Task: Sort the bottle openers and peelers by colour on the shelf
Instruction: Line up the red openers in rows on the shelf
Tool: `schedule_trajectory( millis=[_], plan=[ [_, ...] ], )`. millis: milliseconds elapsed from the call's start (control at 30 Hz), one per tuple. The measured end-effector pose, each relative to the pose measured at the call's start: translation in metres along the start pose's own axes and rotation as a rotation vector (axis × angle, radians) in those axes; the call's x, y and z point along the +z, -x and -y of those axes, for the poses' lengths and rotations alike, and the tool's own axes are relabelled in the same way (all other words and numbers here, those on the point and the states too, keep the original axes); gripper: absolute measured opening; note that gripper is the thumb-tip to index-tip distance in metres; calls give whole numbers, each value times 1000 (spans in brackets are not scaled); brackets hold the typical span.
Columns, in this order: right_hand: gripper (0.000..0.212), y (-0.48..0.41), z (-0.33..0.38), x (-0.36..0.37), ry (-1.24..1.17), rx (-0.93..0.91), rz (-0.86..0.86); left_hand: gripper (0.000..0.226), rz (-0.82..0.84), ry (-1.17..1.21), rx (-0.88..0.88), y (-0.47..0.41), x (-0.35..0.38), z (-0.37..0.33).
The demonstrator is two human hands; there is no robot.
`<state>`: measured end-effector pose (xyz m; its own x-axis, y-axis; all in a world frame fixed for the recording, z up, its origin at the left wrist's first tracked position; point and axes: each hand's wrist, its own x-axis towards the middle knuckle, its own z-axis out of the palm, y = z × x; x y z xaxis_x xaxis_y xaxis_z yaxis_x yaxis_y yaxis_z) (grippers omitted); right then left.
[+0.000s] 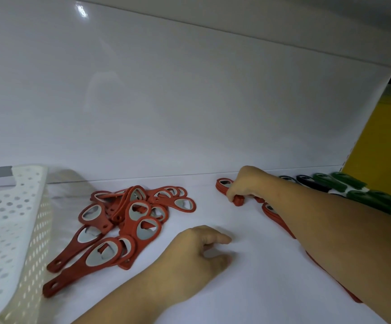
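In the head view, a loose heap of red bottle openers (129, 220) is lying on the white shelf (248, 288), their grey metal rings facing up and their handles crossing one another. Just left of the heap, a cream perforated basket (14, 230) is standing on the same surface.

Right of the heap and well apart from it, close to the back panel (189, 101), the right hand (246, 185) is gripping a small stack of red openers (223, 184). Its fingers are curling down round the handles, and the ring ends are poking out toward the heap. On the side of that stack away from the heap, a row of red openers (274, 216) is running under the right forearm, mostly hidden by it. Farther from the heap again, black openers (306, 181) and then green openers (344, 181) are lying along the back edge.

Nearer the camera, off the heap's right side, the left hand (196, 251) is hanging low over the shelf, fingers loosely bent and holding nothing. I cannot tell whether it is touching the surface.
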<state>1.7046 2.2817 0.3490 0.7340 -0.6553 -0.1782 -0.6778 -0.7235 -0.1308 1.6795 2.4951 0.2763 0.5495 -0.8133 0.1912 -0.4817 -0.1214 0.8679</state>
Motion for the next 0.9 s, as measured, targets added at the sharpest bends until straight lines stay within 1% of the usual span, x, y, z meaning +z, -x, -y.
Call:
schedule_trajectory(
  millis=[200,333,367,433,500,567,600,667,700,800,867,900],
  plan=[
    [32,1,9,0,21,-15,31,28,-11,-30,0,1,0,-2],
    [40,6,8,-7,69,-52,45,25,-25,-33,-18,3,1,-5],
    [43,8,8,-9,127,-70,5,23,-36,-27,-25,4,1,-6],
    [45,13,11,-14,242,-127,-148,19,-82,21,-49,6,-1,-10],
    [45,20,17,-11,198,-227,-251,36,-165,83,-75,7,-4,-14],
    [48,29,27,1,58,-318,-234,52,-291,154,-80,6,-9,-17],
    [49,31,31,11,-33,-359,-202,52,-370,201,-87,6,-12,-19],
    [50,35,37,37,-204,-401,-136,42,-525,282,-86,3,-18,-21],
    [50,37,38,50,-249,-405,-120,38,-590,319,-75,2,-21,-22],
    [40,41,40,71,-282,-394,-211,32,-759,458,-33,-2,-34,-26],
    [37,39,39,74,-351,-372,-250,29,-844,456,-4,-2,-42,-27],
    [31,37,39,74,-393,-372,-246,27,-869,430,9,-2,-45,-27]
  ],
)
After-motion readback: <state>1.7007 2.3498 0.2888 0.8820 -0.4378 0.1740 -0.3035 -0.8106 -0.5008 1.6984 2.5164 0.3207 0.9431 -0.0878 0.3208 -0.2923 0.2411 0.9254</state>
